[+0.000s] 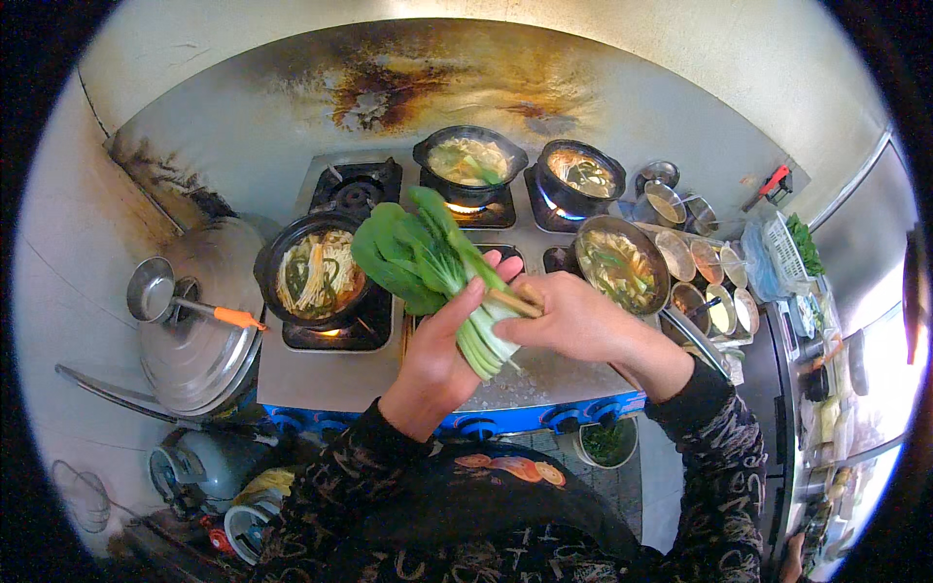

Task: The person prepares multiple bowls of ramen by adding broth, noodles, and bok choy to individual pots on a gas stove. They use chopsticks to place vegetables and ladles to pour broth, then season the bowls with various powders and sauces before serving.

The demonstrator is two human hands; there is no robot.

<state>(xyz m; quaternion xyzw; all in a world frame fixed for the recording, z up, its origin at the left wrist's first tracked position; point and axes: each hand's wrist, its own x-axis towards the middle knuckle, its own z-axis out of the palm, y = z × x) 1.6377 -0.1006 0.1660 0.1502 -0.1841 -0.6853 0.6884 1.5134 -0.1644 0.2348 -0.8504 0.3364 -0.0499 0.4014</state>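
Note:
A bunch of leafy greens (415,255), apparently bok choy, rests across the palm of my left hand (441,357). Its dark leaves point up and left, and the pale stems point down. My right hand (576,317) grips a light wooden stick (514,302), perhaps chopsticks, with its thumb against the stems. Both hands are above the front of a steel gas stove (539,390). Left of the leaves, a black pot (313,270) holds enoki mushrooms and dark strips over a flame. Just beyond my right hand is a long-handled pan (622,266) of soup with greens.
Two black pots, one left (470,164) and one right (581,178), stand over lit back burners. A ladle (153,291) lies on a large lidded pot (197,350) at left. Seasoning bowls (674,255) line the right. Gas cylinders (211,466) and a bucket (609,441) are below.

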